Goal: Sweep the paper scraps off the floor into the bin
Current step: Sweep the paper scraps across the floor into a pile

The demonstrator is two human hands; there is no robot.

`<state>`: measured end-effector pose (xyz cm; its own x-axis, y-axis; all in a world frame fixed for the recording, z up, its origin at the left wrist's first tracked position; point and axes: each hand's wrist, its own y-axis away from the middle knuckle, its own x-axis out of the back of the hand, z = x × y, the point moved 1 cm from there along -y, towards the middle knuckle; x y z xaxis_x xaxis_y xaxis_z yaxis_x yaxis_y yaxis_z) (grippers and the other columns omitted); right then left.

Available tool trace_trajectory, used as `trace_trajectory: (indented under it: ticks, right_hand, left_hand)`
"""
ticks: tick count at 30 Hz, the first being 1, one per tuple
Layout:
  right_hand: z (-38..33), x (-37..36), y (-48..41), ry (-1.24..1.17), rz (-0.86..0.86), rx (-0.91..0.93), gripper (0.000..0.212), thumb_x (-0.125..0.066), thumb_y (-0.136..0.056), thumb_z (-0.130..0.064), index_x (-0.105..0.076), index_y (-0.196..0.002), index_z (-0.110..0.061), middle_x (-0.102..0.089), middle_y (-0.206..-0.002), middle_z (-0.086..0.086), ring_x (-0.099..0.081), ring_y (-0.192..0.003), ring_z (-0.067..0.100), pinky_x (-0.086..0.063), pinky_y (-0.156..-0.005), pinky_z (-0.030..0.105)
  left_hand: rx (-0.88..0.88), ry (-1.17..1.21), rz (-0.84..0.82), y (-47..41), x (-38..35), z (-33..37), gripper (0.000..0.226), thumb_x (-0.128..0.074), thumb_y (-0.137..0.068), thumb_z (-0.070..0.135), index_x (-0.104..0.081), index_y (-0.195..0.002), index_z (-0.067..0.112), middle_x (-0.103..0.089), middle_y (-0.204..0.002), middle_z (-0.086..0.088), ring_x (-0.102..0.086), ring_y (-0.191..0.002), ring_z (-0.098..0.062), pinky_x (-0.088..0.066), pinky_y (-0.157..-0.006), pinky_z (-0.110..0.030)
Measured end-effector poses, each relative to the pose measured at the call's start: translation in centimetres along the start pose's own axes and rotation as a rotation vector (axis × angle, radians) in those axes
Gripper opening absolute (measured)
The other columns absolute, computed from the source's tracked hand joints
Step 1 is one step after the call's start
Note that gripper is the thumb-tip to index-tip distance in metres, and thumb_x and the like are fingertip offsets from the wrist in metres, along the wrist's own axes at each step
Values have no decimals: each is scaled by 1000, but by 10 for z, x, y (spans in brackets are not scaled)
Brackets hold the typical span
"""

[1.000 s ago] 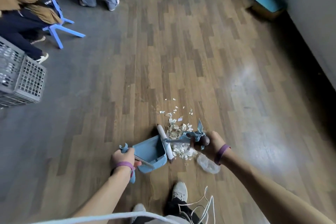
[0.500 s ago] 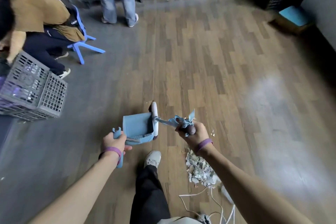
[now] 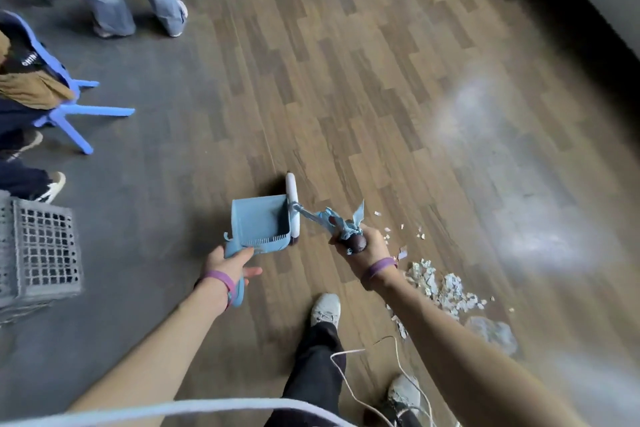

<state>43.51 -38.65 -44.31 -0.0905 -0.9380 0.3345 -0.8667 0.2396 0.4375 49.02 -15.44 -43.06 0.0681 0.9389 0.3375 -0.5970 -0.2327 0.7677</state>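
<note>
1. The left hand (image 3: pixel 225 265) has fingers and thumb wrapped round the handle of the dustpan (image 3: pixel 259 224). The pan extends forward of this grip and appears raised and roughly level, probably for carrying rather than scooping.

2. The right hand (image 3: pixel 367 248) is closed tight round the cloth-wrapped top end of the broom (image 3: pixel 292 204). The shaft runs forward and left from this grip. The white head lies against the pan's right edge, so the 2 tools likely travel as 1 unit.

3. The scraps (image 3: pixel 440 284) lie on the floor (image 3: pixel 381 97), right of and behind the right-hand grip and well apart from the broom head. A few strays lie just right of the knuckles. A clear bag (image 3: pixel 491 329) lies just behind the pile.

4. Status: the pile is not yet collected. The visible pan interior shows only blue plastic. The next move calls for the pan mouth to be set down facing the pile, with the broom head on the pile's far side.

5. A grey crate (image 3: pixel 41 246) stands well left of the left-hand grip. Whether it is the bin cannot be told.

6. Caution: a white cable (image 3: pixel 363 374) trails near the feet, behind both grips. It could snag the broom.
</note>
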Motion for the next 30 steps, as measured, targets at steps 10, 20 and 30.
trace_trajectory:
  ticks: [10,20,30]
  right_hand:
    - [70,69,64,-187,209,-274,22,-62,-85,-15,-69,-104,-8,-63,-73,-12,-58,-79,9,-52,-75,21]
    - [145,120,205,-138,565,-436,7,-66,-72,-30,-68,-66,-29,-71,-74,-10,-64,-75,16,-56,-80,32]
    - [193,136,316,-206,852,-525,32,-71,-71,-8,-71,-69,-40,-72,-76,-19,-67,-76,5,-55,-80,32]
  left_hand:
    - [-164,-470,-198,-2,-81,19,21,-60,-85,8,-58,-107,10,-65,-79,-14,-60,-35,-15,-52,-64,-33]
    - [-311,-774,-427,83,-191,-29,26,-55,-86,7,-58,-111,10,-67,-84,-15,-60,-34,-12,-44,-48,-21]
    - [-334,-907,-609,156,-249,-105,30,-53,-90,11,-52,-120,15,-61,-98,-5,-60,-35,-13,-46,-42,-18]
